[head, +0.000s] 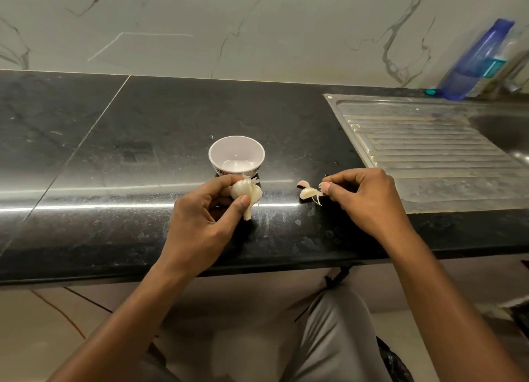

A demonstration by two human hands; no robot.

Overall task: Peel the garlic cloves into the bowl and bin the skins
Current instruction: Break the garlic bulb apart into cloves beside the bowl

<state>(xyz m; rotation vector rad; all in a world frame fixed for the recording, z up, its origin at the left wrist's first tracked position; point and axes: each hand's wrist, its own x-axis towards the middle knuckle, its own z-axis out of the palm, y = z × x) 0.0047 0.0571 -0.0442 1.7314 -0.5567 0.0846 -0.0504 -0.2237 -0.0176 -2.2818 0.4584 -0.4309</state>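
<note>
Garlic bulb (246,191) sits gripped in the left hand (204,210) just in front of the empty bowl (236,148); the right hand (363,198) pinches a clove (308,192) by its skin, seemingly above the table (128,187). That papery skin may tear, dropping the clove.

Your left hand (206,210) grips the garlic bulb (246,191) between thumb and fingers, just in front of the white bowl (236,155) on the black counter (114,152). Your right hand (363,198) pinches a loose clove (308,192) by its papery skin, with a second clove (303,184) lying just beside it on the counter. The steel drainboard (423,141) lies to your right, with a blue bottle (478,61) standing behind it against the marble wall (257,24).
</note>
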